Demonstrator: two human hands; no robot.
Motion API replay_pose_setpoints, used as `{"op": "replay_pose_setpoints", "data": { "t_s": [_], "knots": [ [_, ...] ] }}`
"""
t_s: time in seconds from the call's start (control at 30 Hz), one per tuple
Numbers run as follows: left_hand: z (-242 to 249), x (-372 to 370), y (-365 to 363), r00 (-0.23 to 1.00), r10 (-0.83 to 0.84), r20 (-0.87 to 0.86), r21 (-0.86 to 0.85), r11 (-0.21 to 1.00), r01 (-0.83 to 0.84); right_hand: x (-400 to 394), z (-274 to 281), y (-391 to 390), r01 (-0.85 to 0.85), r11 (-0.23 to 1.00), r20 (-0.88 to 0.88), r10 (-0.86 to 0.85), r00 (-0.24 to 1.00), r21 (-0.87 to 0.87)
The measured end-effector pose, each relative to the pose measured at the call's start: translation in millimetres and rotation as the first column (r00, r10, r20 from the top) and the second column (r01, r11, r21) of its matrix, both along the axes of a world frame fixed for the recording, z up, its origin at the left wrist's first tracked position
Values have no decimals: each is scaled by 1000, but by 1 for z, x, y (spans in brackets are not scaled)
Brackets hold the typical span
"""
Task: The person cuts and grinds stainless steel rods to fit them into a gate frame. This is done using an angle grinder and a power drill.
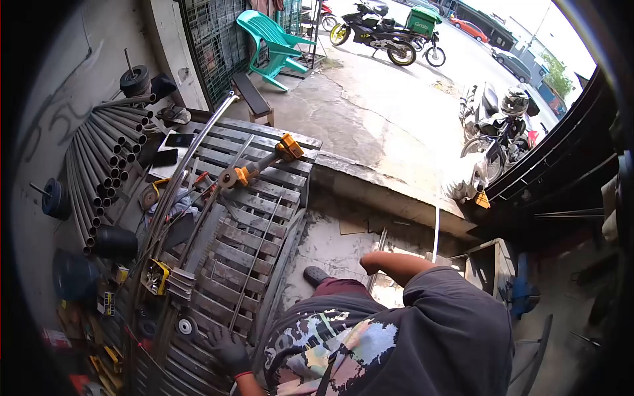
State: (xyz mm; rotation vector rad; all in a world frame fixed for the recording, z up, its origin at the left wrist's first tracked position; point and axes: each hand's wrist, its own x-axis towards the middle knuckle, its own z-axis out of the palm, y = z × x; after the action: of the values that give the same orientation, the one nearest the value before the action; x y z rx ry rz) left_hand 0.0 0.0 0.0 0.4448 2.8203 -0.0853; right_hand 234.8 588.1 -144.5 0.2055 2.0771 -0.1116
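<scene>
My left hand (228, 353), in a dark glove, rests with its fingers spread on the slatted metal table (228, 290). It holds nothing. A small round disc (187, 327) lies just beyond its fingertips, and a thin rod (254, 264) runs along the slats. My bare right arm reaches forward over the floor; at its end my right hand (370, 263) is small and shadowed, its fingers not distinguishable. A yellow-and-black cordless angle grinder (257, 168) lies at the table's far end. Long bent metal tubes (181, 178) stretch along the table's left side.
Stacked steel pipes (109, 155) lean by the left wall. A yellow tape measure (158, 276) and two phones (178, 140) lie among clutter. A concrete step (389, 191) borders the floor ahead. Outside stand a green chair (267, 46) and motorcycles (376, 33). A blue vise-like tool (525, 290) is at right.
</scene>
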Motion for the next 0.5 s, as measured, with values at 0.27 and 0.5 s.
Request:
{"op": "replay_pose_setpoints", "data": {
  "t_s": [0.27,0.5],
  "knots": [
    [14,20,14,950,3,-312,-7,1000,-5,7,-52,19,51,988,71,-41,997,-148],
    [8,-9,20,932,102,-348,-118,981,-152,-192,104,55,212,971,-644,-231,729,-108]
  ]
}}
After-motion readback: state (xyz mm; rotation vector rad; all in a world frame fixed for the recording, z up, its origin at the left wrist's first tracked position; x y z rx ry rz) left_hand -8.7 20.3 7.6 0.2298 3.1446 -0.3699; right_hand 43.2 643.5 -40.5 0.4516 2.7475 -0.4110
